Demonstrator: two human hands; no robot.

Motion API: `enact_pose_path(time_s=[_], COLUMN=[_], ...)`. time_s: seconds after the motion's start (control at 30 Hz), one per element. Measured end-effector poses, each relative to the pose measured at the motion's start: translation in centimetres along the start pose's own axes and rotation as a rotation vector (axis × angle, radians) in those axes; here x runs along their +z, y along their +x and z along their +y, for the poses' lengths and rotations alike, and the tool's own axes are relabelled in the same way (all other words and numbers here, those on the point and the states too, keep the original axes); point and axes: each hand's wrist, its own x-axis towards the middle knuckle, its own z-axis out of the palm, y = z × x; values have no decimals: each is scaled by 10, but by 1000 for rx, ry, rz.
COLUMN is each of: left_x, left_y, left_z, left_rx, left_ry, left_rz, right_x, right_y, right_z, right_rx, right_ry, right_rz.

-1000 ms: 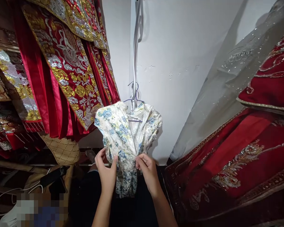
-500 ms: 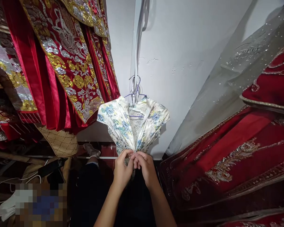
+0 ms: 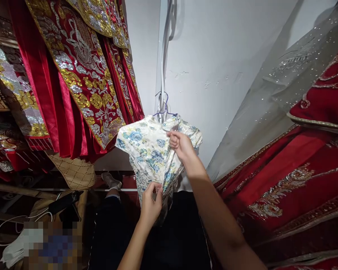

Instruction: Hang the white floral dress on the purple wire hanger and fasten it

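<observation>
A short-sleeved floral blouse (image 3: 146, 146), cream with blue flowers and green leaves, hangs on a thin purple wire hanger (image 3: 166, 102) against the wall. Low on its front edge, the thumb and fingers of my left hand (image 3: 151, 202) are closed on the fabric. Higher up, just below the neckline, my right hand (image 3: 181, 145) makes a pinch at the same front edge; the exact spot it grips is partly hidden by the fingers. Between the two hands the edge runs nearly straight. My right forearm covers part of the blouse's right side.
Red gowns with gold and silver embroidery (image 3: 92, 86) hang at left. On the right are a sheer sparkling veil (image 3: 259, 101) and a beaded red gown (image 3: 276, 187). Low left, a rack (image 3: 83, 210) has a white cable (image 3: 5, 221) beside it. A shoe (image 3: 111, 180) shows below.
My right hand has moved up from beside my left hand to near the neckline. The open V at the blouse's front has narrowed and is now mostly covered. My left hand stays low.
</observation>
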Motion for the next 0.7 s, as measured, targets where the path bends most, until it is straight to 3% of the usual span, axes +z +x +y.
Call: enact_pose_path(time_s=[0.1, 0.23, 0.33, 0.43, 0.5, 0.6, 0.7], left_x=[1, -13, -33, -53, -61, -62, -58], left_y=[1, 32, 80, 130, 156, 176, 180], left_z=[-10, -4, 31, 81, 111, 138, 148], left_rx=[-5, 50, 216, 439, 543, 648, 687], left_ry=[19, 61, 36, 19, 93, 267, 352], left_rz=[-19, -84, -64, 87, 127, 80, 128], right_x=[15, 31, 39, 43, 43, 38, 25], right_y=[26, 12, -9, -19, -20, -11, 1], right_z=[-26, -27, -17, -14, -17, -20, -8], right_rx=[-59, -203, -323, -372, -396, -414, -405], right_ry=[-40, -253, -417, -484, -475, -427, -442], right_rz=[13, 1, 0, -22, -34, -32, 8])
